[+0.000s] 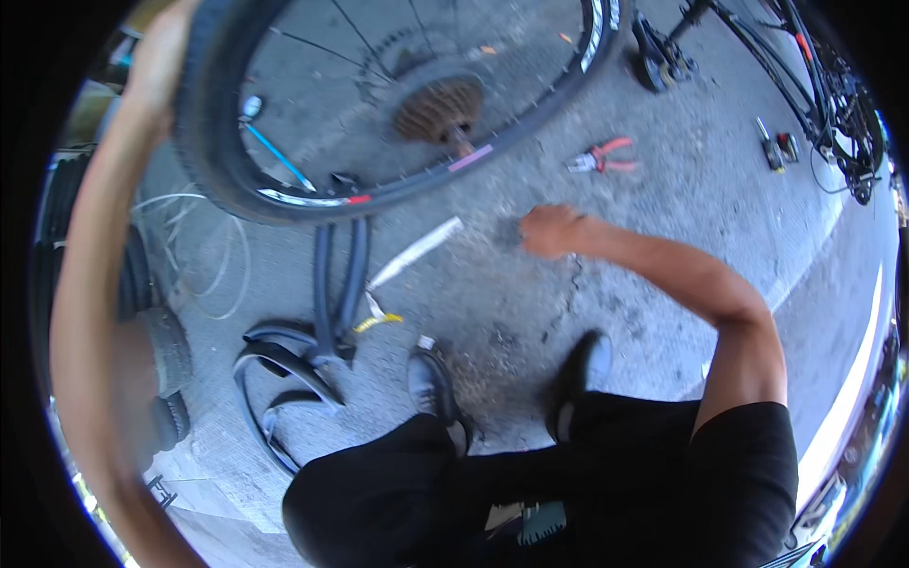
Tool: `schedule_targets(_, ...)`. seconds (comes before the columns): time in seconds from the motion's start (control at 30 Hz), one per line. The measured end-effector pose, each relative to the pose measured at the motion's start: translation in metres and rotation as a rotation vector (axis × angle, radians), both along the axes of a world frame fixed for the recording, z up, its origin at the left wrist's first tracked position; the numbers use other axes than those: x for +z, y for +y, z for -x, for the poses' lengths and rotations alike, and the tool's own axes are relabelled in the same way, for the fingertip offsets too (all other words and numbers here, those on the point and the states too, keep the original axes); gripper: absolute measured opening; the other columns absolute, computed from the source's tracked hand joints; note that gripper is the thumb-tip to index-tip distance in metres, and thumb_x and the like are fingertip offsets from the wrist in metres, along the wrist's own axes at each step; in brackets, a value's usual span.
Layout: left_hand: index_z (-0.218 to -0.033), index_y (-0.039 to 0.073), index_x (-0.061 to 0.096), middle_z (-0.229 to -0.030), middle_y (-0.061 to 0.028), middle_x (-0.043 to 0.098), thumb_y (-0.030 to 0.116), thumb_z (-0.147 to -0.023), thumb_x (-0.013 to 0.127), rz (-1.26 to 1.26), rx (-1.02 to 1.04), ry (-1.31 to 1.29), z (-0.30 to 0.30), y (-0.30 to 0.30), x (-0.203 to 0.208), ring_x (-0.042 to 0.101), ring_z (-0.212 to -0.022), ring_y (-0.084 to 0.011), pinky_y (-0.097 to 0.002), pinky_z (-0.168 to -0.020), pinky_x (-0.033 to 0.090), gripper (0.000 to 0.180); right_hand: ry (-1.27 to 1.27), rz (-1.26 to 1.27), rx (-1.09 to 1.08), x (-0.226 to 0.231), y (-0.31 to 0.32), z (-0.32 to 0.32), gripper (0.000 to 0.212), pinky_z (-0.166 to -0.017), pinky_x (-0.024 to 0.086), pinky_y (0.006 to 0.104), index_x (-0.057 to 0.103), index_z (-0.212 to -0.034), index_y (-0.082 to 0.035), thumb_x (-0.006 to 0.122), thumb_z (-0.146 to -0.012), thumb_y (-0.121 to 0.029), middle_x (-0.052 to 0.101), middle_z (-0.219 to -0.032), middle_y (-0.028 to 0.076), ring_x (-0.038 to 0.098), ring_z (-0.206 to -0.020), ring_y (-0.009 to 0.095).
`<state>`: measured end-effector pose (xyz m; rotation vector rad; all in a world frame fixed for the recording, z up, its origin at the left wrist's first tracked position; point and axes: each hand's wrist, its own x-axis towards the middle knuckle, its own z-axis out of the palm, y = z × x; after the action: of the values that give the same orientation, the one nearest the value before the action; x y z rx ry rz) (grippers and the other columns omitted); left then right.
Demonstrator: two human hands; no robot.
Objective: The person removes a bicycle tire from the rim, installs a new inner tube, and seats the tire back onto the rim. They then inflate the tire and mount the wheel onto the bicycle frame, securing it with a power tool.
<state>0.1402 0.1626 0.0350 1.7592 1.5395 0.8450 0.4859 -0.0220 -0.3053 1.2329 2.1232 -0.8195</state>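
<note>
A bicycle wheel with a black tyre, spokes and a rusty-brown cassette is held up tilted at the top of the head view. My left hand, smeared by motion, grips the tyre at its left side. My right hand is closed above the concrete, apart from the wheel; whatever its curled fingers may hold is hidden. Red-handled pliers lie on the ground just beyond it. A white strip lies between the wheel and my feet.
A dark inner tube lies looped at the left, near a pale coiled cable and stacked tyres. Under the wheel rests a blue tool. A bicycle frame and screwdrivers are at the right. My shoes stand below.
</note>
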Motion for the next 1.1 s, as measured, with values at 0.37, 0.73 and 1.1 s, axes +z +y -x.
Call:
schedule_targets(0.37,-0.099,0.003,0.080,-0.081,-0.0123,0.074,0.027,-0.103,0.059,0.057,0.007,-0.154,-0.016,0.017,0.012,0.066,-0.067,-0.0213,-0.0388,-0.068,0.054,0.032,-0.092,-0.160,-0.435,-0.075,-0.097,-0.215,0.037,-0.086,0.063,0.0530,0.073,-0.118,0.001,0.074,-0.101,-0.031,0.080,-0.104,0.025,0.077,-0.101,0.048)
schedule_targets(0.73,-0.095,0.005,0.080,-0.081,-0.0097,0.075,0.025,-0.103,0.061,-0.027,0.118,-0.084,-0.031,-0.018,0.027,0.068,-0.066,-0.0202,-0.0397,-0.063,0.055,0.029,-0.348,-0.054,-0.461,-0.100,-0.106,-0.199,0.027,-0.098,0.063,0.0514,0.080,-0.110,0.001,0.074,-0.086,-0.010,0.079,-0.118,0.025,0.076,-0.115,0.044)
schedule_targets(1.1,-0.099,0.004,0.083,-0.088,-0.0110,0.077,0.027,-0.105,0.054,-0.081,-0.102,0.117,-0.034,0.013,0.022,0.068,-0.078,-0.0180,-0.0404,-0.077,0.054,0.038,0.746,0.037,-0.426,-0.057,0.000,0.213,0.032,-0.072,0.065,0.0461,0.079,-0.103,0.002,0.072,-0.099,-0.029,0.079,-0.099,0.020,0.079,-0.079,0.033)
